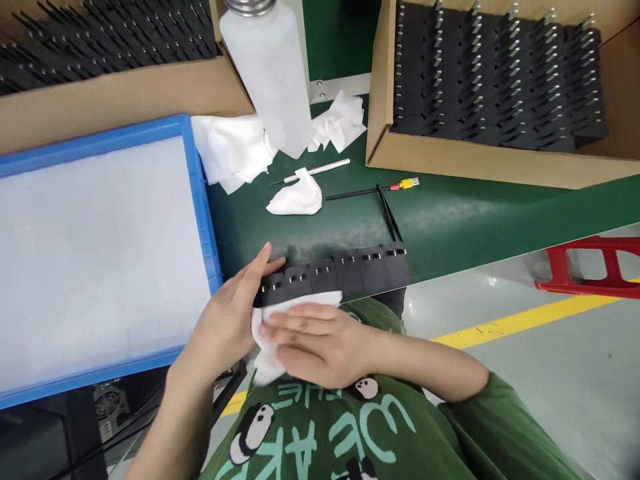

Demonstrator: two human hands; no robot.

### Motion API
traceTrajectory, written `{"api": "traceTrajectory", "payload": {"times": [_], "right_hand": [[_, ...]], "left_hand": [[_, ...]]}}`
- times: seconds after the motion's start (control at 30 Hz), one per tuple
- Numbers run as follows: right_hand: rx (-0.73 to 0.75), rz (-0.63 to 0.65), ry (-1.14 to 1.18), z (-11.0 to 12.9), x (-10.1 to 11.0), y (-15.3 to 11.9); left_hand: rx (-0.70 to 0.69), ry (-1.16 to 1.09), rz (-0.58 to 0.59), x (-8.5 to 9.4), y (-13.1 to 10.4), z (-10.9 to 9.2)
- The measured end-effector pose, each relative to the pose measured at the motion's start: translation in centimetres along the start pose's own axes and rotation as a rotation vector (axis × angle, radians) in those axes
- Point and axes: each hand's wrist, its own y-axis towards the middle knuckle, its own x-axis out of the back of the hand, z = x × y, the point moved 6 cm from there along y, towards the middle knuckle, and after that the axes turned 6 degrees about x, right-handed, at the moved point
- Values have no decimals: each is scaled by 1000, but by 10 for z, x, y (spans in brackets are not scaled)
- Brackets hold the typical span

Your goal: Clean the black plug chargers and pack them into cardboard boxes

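Note:
A row of several black plug adapters (pixel 349 272), each with a pair of metal pins on top, lies along the table's front edge. My left hand (pixel 227 310) grips the row's left end, with fingers reaching behind it. My right hand (pixel 320 343) presses a white cloth (pixel 300 303) against the near faces of the adapters at the left, its fingers laid over the cloth. Part of the cloth hangs down below the edge. Black tweezers (pixel 389 212) rest just behind the row's right end.
A blue-rimmed tray (pixel 200 200) stands left. Behind lie white cloths (pixel 233 150), a squeeze bottle (pixel 270 80), a white pen-like pick (pixel 325 168), a crumpled cloth (pixel 297 197) and a USB cable (pixel 357 193). Cardboard boxes (pixel 500 163) hold more black adapters.

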Motion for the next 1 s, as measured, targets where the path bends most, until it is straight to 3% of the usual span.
{"api": "traceTrajectory", "payload": {"times": [0.1, 0.2, 0.23, 0.33, 0.4, 0.47, 0.53, 0.63, 0.73, 0.8, 0.87, 0.93, 1.0], "right_hand": [[-53, 87, 503, 1, -1, 4], [-357, -135, 757, -10, 37, -14], [-501, -235, 732, -16, 53, -29], [-969, -549, 342, -33, 105, -91], [-1093, -750, 84, -34, 133, -126], [-1127, -820, -20, -34, 146, -144], [-1139, -766, -21, -35, 149, -148], [-1103, -609, -103, -32, 152, -141], [-1043, -600, -160, -31, 158, -135], [-1017, -707, -135, -33, 163, -132], [-973, -843, -99, -35, 165, -124], [-872, -979, -100, -33, 164, -104], [-729, -1015, -209, -24, 158, -73]], "left_hand": [[-46, 131, -6, 9, -7, 0], [-20, 202, -80, 27, -17, -1], [-15, 214, -108, 32, -19, -4], [-52, 259, -149, 32, -14, -25], [-107, 303, -134, 20, -1, -44], [-143, 361, -118, 6, 15, -59], [-140, 409, -103, -6, 28, -67], [-72, 371, -85, -13, 37, -66], [-34, 288, -118, -8, 36, -56], [66, 88, -190, 3, 33, -41], [256, -279, -305, 16, 26, -19], [410, -615, -397, 23, 16, 0], [442, -739, -399, 25, 11, 7]]}}
